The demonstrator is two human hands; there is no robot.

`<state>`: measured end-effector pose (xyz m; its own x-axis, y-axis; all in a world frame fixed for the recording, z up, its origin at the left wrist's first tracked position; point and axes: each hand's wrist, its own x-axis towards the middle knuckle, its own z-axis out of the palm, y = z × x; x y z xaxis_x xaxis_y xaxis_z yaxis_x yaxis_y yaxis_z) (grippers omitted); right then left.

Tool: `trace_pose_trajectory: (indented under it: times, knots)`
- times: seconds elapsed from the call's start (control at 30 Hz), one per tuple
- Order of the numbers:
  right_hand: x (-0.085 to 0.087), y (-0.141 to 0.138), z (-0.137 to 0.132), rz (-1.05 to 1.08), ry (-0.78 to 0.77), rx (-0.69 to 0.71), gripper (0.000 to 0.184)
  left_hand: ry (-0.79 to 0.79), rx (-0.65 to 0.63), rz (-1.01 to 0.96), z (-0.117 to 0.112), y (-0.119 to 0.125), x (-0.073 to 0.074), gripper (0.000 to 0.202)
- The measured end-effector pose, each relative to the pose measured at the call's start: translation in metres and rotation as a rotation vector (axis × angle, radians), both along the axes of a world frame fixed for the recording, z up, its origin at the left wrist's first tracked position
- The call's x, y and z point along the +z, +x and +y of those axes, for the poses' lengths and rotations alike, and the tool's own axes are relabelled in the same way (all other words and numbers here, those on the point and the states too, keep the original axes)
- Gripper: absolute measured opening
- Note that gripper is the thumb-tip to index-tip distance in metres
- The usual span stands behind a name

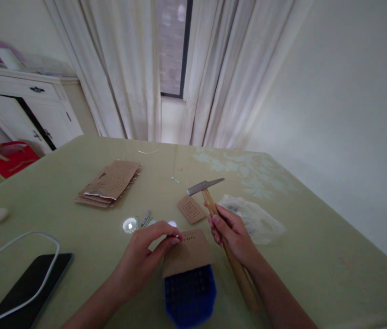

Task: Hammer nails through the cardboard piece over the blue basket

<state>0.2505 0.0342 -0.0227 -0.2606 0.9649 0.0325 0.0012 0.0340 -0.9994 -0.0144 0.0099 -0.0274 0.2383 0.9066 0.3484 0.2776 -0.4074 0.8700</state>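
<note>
My right hand (231, 228) is wrapped around the wooden handle of a hammer (238, 269), near its steel head, which is raised above the table. My left hand (152, 249) pinches thumb and forefinger together at the left edge of a piece of brown cardboard (188, 256). A tiny pale tip shows between those fingers, too small to name. A row of punched holes runs along the cardboard's far side. The cardboard rests on a blue plastic basket (190, 297) with holes in it. Several metal nails (146, 218) lie beyond my left hand.
A smaller punched cardboard piece (191, 209) lies near the hammer head. Stacked perforated cardboard (111, 183) sits farther left. A clear plastic bag (258, 219) lies at right, a round shiny disc (130, 225) at left. A white cable (48, 274) crosses a dark tablet (29, 288).
</note>
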Motion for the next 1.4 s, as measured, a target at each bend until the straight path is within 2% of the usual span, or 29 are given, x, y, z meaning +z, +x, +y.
trace_pose_trajectory:
  times: [0.17,0.27,0.4,0.57,0.73,0.9,1.1,1.17,1.27,1.4]
  knots:
    - [0.054,0.022,-0.028,-0.334,0.087,0.141,0.036,-0.025,-0.024,-0.014,0.002,0.000,-0.001,0.019]
    - [0.082,0.026,-0.045,-0.628,0.243,0.211,0.034,-0.011,-0.031,-0.022,0.002,0.000,-0.001,0.019]
    - [0.099,0.023,-0.057,-0.752,0.393,0.119,0.037,0.001,-0.032,-0.021,0.002,0.002,0.000,0.018]
    - [0.108,0.016,-0.062,-0.876,0.428,0.250,0.037,0.035,-0.031,0.011,0.002,0.003,0.002,0.018]
    - [0.110,0.017,-0.068,-0.912,0.463,0.188,0.040,0.023,-0.041,0.017,0.001,0.003,0.002,0.017]
    - [0.110,0.014,-0.071,-0.928,0.438,0.263,0.041,0.006,-0.088,0.001,0.001,0.002,0.004,0.023]
    - [0.107,0.010,-0.072,-0.897,0.446,0.224,0.041,-0.021,-0.095,-0.010,0.002,0.002,0.004,0.022]
    - [0.105,0.012,-0.072,-0.909,0.442,0.234,0.039,-0.072,-0.114,-0.010,0.003,0.001,0.005,0.021]
    - [0.106,0.016,-0.072,-0.918,0.467,0.166,0.039,-0.153,-0.156,-0.020,0.003,-0.002,0.007,0.023]
    - [0.111,0.018,-0.070,-0.930,0.464,0.108,0.039,-0.117,-0.205,-0.032,0.001,-0.007,0.008,0.017]
